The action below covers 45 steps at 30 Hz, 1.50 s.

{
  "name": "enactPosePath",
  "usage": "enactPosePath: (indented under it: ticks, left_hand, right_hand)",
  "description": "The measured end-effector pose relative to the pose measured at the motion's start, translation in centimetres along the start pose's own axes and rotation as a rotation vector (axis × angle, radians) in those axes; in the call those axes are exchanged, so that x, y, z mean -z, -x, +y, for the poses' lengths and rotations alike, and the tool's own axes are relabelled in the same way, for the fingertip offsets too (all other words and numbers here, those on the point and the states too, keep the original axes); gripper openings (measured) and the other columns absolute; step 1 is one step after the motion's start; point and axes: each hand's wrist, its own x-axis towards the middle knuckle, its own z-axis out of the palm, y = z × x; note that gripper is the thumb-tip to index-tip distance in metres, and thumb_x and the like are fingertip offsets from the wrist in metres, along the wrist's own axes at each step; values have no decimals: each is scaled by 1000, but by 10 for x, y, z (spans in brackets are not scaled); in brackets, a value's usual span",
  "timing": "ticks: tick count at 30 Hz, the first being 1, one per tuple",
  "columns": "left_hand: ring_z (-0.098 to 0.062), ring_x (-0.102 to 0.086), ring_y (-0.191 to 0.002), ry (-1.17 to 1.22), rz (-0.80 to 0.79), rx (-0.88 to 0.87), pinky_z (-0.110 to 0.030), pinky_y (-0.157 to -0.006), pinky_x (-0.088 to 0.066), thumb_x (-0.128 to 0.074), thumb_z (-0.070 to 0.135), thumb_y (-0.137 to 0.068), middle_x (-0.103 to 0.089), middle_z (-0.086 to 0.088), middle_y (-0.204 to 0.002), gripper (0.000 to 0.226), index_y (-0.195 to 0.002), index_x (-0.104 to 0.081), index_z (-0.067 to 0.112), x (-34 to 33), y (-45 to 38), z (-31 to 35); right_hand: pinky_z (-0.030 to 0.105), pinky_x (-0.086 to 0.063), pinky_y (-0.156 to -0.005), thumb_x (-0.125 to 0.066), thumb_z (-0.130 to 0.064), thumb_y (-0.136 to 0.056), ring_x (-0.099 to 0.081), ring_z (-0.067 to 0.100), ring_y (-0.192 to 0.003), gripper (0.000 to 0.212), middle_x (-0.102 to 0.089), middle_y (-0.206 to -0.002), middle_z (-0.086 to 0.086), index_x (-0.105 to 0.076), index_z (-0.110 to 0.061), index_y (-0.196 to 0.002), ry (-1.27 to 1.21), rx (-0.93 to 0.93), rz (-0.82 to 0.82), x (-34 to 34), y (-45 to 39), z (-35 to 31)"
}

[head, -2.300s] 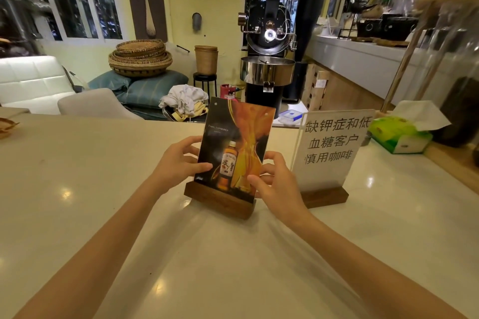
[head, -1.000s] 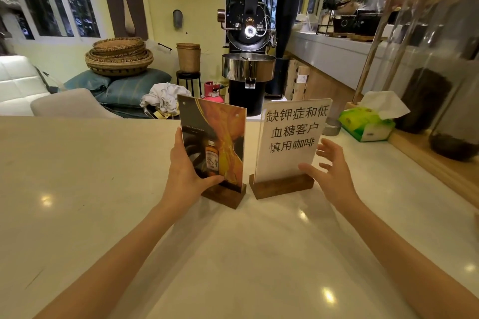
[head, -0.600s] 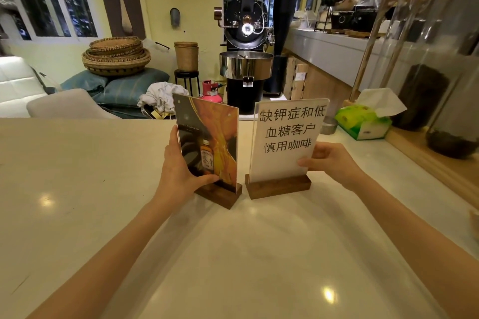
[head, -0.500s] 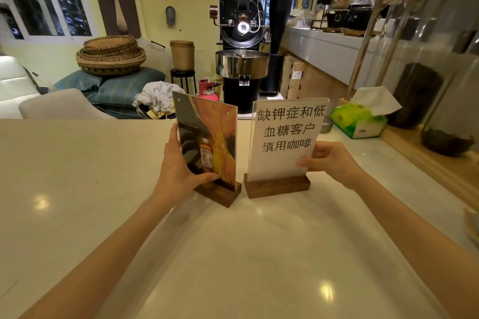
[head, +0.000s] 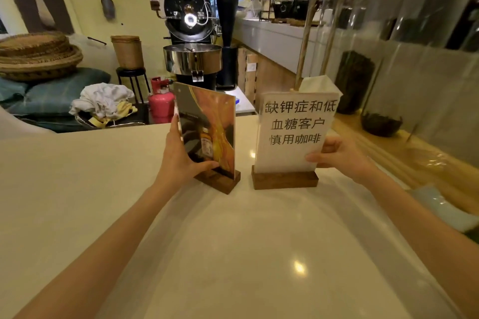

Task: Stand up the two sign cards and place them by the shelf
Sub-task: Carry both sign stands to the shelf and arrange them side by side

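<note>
Your left hand [head: 178, 160], forearm stretched out over the pale bench [head: 77, 189], clamps the left edge of the bottle-picture sign card [head: 210, 132], thumb across its lower front. Your right hand [head: 339, 155] pinches the right edge of the white text sign card [head: 293, 134]. Both cards stand upright, long axis vertical, in wooden bases side by side mid-bench; the picture card faces near-right, the text card faces you, shelf [head: 404, 137] to the right.

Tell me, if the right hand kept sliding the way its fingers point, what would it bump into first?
The right hand points leftward, already gripping the white text sign. Pushing on, that sign would probably meet the bottle picture sign standing just beside it, though depth is unclear.
</note>
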Motion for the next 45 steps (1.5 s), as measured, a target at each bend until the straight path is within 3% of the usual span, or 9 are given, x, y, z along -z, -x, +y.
enactPosePath:
  ticks: [3, 13, 18, 21, 24, 33, 36, 40, 45]
  left_hand:
    - [-25, -38, -131, 38, -43, -24, -48, -109, -38, -88, 27, -50, -30, -9, -148, 128, -143, -1, 28, -28, -16, 7]
    - [-26, -37, -132, 118, -155, -108, -40, -108, -35, -88, 26, -50, -31, -12, -146, 129, -143, 1, 26, -125, -60, 46]
    - [-27, -37, -131, 144, -224, -144, -42, -109, -36, -89, 23, -49, -29, -14, -145, 131, -144, 1, 22, -164, -76, 65]
    - [-27, -37, -130, 151, -265, -166, -42, -109, -36, -88, 18, -50, -29, -15, -144, 131, -144, 3, 18, -185, -83, 76]
    - [-27, -36, -132, 141, -295, -203, -45, -110, -35, -88, 18, -50, -30, -15, -146, 132, -144, 5, 18, -207, -89, 82]
    - [-28, -35, -133, 171, -339, -281, -45, -109, -36, -86, 11, -55, -25, -16, -148, 126, -143, 3, 18, -248, -105, 107]
    - [-29, -37, -132, 154, -381, -295, -47, -108, -38, -86, 12, -55, -25, -16, -147, 129, -143, 7, 22, -260, -112, 111]
    - [-33, -30, -135, 139, -395, -309, -47, -108, -34, -84, 8, -56, -22, -19, -147, 126, -144, 6, 19, -272, -119, 122]
    - [-34, -25, -137, 140, -411, -337, -47, -111, -29, -82, 6, -59, -20, -20, -148, 123, -144, 6, 18, -282, -123, 129]
  right_hand:
    - [38, -55, -83, -71, -5, -72, -63, 21, -99, 44, -66, -113, 3, -62, -15, -114, 19, -31, 52, 20, 4, 10]
    - [12, -55, -54, -71, 0, -71, -64, 16, -87, 37, -64, -102, 0, -64, -8, -106, 79, -43, 298, 81, 28, 30]
    - [16, -55, -57, -73, -2, -70, -64, 22, -86, 35, -66, -97, 4, -66, -3, -104, 113, -66, 493, 97, 37, 44]
    - [41, -57, -78, -75, -2, -67, -66, 28, -88, 28, -68, -94, 9, -69, -7, -94, 72, -97, 563, 105, 39, 51]
    - [51, -54, -83, -76, -4, -66, -67, 30, -87, 26, -71, -96, 14, -68, -10, -89, 90, -132, 610, 112, 41, 52]
    - [18, -50, -65, -74, -5, -70, -62, 16, -81, 32, -69, -98, 5, -68, -5, -102, 152, -126, 730, 110, 50, 53]
    - [30, -56, -75, -74, -8, -70, -65, 19, -87, 34, -71, -107, 10, -67, -6, -103, 162, -127, 792, 107, 51, 57]
    - [20, -53, -67, -73, -9, -71, -65, 19, -90, 34, -70, -110, 12, -66, -4, -105, 194, -125, 830, 106, 51, 62]
    - [36, -59, -75, -74, -13, -71, -66, 25, -97, 33, -69, -113, 13, -67, -6, -102, 198, -152, 857, 105, 48, 69]
